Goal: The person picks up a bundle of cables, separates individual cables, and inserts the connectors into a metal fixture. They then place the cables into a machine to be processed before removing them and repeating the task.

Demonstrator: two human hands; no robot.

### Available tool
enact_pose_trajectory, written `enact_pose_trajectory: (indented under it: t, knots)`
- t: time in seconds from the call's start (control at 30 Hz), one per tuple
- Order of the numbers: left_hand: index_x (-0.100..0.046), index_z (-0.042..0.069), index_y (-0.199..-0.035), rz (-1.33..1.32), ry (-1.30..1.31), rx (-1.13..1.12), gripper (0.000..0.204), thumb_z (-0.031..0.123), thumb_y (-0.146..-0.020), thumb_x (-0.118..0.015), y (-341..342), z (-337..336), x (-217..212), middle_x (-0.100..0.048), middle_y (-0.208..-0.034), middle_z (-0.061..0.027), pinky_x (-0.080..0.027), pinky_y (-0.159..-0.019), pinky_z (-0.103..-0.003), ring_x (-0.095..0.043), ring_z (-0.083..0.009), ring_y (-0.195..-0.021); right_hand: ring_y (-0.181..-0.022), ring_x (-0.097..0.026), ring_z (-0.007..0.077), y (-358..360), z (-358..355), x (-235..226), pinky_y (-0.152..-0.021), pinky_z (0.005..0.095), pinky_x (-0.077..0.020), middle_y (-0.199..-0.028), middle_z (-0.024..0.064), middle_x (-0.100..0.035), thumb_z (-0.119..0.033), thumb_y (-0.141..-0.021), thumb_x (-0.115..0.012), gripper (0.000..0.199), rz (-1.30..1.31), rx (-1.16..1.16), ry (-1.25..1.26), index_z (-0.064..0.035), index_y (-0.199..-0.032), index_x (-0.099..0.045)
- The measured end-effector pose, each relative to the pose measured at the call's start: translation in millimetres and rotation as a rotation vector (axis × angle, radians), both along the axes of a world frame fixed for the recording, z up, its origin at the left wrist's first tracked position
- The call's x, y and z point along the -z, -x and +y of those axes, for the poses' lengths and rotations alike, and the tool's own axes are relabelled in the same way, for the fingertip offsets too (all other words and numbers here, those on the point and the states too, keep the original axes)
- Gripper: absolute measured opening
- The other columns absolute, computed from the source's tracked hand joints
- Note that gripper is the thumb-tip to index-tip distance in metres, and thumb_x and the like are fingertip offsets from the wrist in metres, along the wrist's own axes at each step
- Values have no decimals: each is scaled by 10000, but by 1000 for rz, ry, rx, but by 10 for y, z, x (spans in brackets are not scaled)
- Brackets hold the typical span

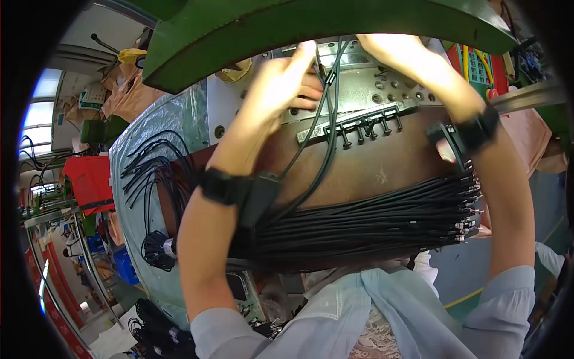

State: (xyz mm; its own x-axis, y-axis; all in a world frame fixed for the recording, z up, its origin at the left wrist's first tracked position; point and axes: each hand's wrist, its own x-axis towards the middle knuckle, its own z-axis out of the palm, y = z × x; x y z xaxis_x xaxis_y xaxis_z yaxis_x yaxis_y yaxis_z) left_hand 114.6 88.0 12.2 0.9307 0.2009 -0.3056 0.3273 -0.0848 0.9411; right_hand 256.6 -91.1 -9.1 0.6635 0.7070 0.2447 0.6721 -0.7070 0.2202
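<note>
My left hand (pixel 284 84), slightly blurred, is curled at the metal press bed (pixel 353 93). Its thumb and fingers lie against a black cable (pixel 330 78), apparently gripping it. From there the cable loops down past my left wrist. Beyond the bed's middle, my right hand (pixel 388 48) reaches under the green machine beam (pixel 335 19), which hides its fingers. Between my forearms lies a metal fixture bar (pixel 359 122) with several black pins along its near side. Closer to me, a thick bundle of black cables (pixel 353 218) lies across the brown work surface (pixel 371 170), connector ends to the right.
More black cables (pixel 156 170) hang over the plastic-covered table (pixel 134 209) at the left, near a tied coil (pixel 158 251). A red bin (pixel 88 182) stands farther left. At the right are a control box (pixel 476 66) and a metal rail (pixel 529 97).
</note>
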Motion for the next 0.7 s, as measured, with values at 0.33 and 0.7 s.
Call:
enact_pose_trajectory:
  t: [0.33,0.7]
  knots:
    - [-713,107,-910,-963,-1435,235,176,86,-738,-681,-414,297,418,-678,-888,-93,-532,-733,-406,-654,-280,-824,-911,-664,332,173,-325,170,-818,427,-531,-1001,152,-689,-269,-864,-695,327,42,-280,-372,-69,-1121,-669]
    - [-523,17,-1312,-738,-1283,293,529,94,-810,-674,-177,219,148,-623,-1198,-224,-469,-969,-465,-592,-420,-1107,-1020,-649,323,297,-332,-6,-898,403,-501,-1082,163,-684,-263,-860,-728,403,144,-128,-449,-35,-1182,-644]
